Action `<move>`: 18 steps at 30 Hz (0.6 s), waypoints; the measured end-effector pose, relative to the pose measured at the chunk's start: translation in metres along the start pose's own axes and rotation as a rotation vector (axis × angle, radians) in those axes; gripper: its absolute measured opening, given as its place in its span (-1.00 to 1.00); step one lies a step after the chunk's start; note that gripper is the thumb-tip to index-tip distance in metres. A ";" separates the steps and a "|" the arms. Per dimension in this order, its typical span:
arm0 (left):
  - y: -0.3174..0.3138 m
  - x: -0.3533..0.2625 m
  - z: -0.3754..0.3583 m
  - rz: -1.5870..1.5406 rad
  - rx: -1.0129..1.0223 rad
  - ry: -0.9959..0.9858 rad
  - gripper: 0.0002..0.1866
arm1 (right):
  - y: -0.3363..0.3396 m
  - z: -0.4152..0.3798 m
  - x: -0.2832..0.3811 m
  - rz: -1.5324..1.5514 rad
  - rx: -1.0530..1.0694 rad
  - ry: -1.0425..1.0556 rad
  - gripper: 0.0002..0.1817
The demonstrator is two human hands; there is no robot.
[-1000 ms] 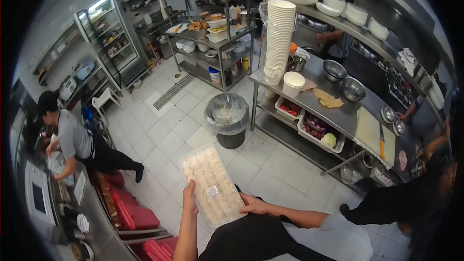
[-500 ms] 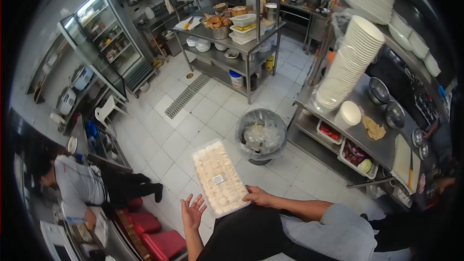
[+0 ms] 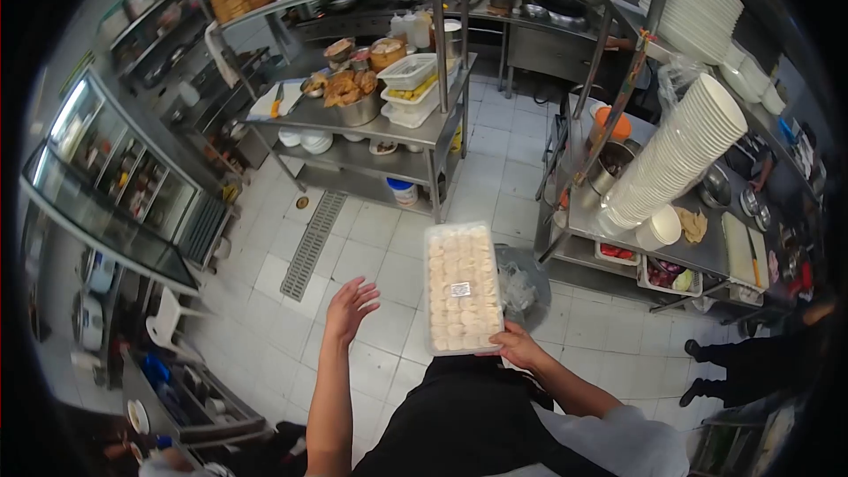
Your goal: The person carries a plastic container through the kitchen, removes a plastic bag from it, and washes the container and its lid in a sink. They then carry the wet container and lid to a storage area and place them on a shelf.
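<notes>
A clear plastic tray of pale, round dumplings (image 3: 461, 300) is held out in front of my black apron, a small white label on its middle. My right hand (image 3: 519, 344) grips its near right corner, with the thumb on top and the other fingers mostly hidden beneath. Off to the tray's left, my left hand (image 3: 352, 307) is raised in the air, fingers stretched out and holding nothing.
A lined bin (image 3: 527, 287) stands just beyond the tray on the right. Ahead is a steel table (image 3: 415, 128) with food containers. On the right, a steel counter (image 3: 609, 234) carries stacked white bowls (image 3: 680, 159). A floor drain (image 3: 314, 243) and an open glass-door fridge (image 3: 106, 203) are to the left.
The view has turned and come closer to the steel table. The tray now sits straighter and partly covers the bin. My left hand has moved away from the tray's side.
</notes>
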State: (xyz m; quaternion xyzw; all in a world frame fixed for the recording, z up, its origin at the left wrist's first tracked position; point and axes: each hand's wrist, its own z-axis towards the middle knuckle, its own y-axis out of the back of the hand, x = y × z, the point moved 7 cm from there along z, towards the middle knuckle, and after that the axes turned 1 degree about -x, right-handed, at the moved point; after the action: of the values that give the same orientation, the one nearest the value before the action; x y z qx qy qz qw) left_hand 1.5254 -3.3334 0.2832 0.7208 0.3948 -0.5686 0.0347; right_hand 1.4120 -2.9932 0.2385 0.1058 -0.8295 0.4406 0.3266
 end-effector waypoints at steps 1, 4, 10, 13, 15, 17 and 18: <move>-0.017 -0.013 0.034 0.008 0.068 0.006 -0.47 | -0.001 0.014 0.008 0.011 -0.008 0.019 -0.38; -0.047 -0.043 0.116 0.043 0.157 0.050 -0.47 | 0.015 0.066 0.026 -0.146 -0.110 0.078 -0.39; -0.061 -0.105 0.260 0.037 0.239 0.101 -0.50 | -0.023 0.156 0.076 0.008 -0.165 0.105 -0.37; -0.075 -0.135 0.324 -0.005 0.252 0.085 -0.51 | -0.029 0.190 0.089 0.019 -0.194 0.087 -0.35; -0.092 -0.154 0.378 -0.055 0.243 0.069 -0.55 | -0.045 0.204 0.100 0.035 -0.225 0.127 -0.34; -0.108 -0.165 0.438 -0.093 0.207 0.087 -0.57 | -0.048 0.220 0.103 0.015 -0.255 0.145 -0.33; -0.120 -0.169 0.464 -0.080 0.178 0.093 -0.56 | -0.052 0.223 0.106 -0.019 -0.272 0.160 -0.31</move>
State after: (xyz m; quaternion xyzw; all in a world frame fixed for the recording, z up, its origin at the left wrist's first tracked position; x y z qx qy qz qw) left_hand 1.0779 -3.5726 0.3115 0.7302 0.3725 -0.5683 -0.0705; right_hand 1.2553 -3.1906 0.2513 0.0328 -0.8518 0.3281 0.4070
